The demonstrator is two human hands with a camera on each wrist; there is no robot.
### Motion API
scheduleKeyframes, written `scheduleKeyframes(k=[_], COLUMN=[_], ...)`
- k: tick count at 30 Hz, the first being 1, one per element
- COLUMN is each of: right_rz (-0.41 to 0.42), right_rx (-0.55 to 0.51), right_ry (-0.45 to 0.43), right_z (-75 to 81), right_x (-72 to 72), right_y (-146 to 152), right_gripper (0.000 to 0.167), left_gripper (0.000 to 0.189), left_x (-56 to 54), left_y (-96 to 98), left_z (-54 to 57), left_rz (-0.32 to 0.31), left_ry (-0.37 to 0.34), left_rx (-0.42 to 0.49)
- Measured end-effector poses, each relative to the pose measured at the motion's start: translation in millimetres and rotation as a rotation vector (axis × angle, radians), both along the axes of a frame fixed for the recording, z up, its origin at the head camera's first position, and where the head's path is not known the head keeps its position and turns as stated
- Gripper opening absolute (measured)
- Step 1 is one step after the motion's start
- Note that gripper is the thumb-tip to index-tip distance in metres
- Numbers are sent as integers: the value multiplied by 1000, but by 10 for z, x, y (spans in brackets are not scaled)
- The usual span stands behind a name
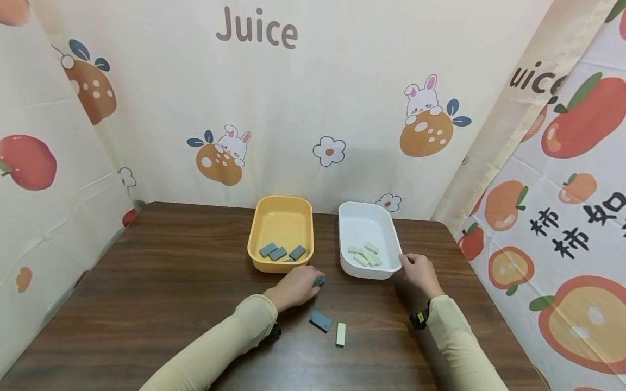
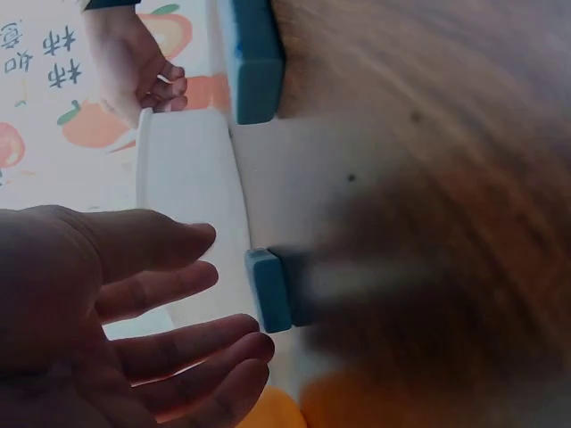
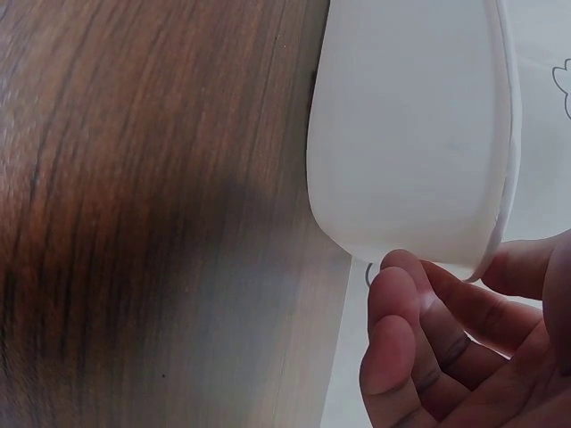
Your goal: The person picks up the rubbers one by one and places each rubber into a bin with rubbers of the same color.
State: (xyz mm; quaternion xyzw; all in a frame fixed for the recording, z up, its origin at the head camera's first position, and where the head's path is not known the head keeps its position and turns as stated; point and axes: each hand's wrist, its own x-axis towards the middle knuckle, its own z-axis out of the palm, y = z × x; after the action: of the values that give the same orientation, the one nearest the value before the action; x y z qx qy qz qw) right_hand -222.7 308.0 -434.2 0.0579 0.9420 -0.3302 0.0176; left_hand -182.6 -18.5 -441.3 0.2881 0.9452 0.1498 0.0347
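My left hand (image 1: 295,288) is just in front of the yellow bin (image 1: 283,201), its fingers loosely bent beside a blue-grey block (image 2: 270,290) on the table. In the left wrist view thumb and fingers stand apart; whether a fingertip touches that block I cannot tell. Thumb and fingers of my right hand (image 1: 419,271) pinch the near right corner of the white bin's rim (image 3: 508,116). Closer to me lie another blue-grey block (image 1: 320,321) and a pale green block (image 1: 340,335). Several blue-grey blocks (image 1: 277,253) sit in the yellow bin, several pale green ones (image 1: 365,255) in the white.
Both bins stand side by side toward the back of the dark wooden table (image 1: 195,255), with a gap between them. A printed fabric curtain (image 1: 293,108) rises behind the table and along both sides.
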Motion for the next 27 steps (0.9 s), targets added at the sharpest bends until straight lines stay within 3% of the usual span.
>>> scheduleKeyframes(k=[7, 20, 27], right_rz=[7, 9, 13], right_rx=[2, -30, -37], right_ry=[4, 0, 18], right_z=[16, 27, 31], right_x=[14, 30, 17], right_y=[-14, -8, -8], right_gripper=[41, 44, 45], left_gripper=[34, 36, 29], left_x=[-9, -12, 6], left_y=[22, 47, 42], left_z=[-58, -51, -62], left_rz=[-17, -26, -37], left_ry=[59, 6, 34], left_rx=[-87, -122, -114])
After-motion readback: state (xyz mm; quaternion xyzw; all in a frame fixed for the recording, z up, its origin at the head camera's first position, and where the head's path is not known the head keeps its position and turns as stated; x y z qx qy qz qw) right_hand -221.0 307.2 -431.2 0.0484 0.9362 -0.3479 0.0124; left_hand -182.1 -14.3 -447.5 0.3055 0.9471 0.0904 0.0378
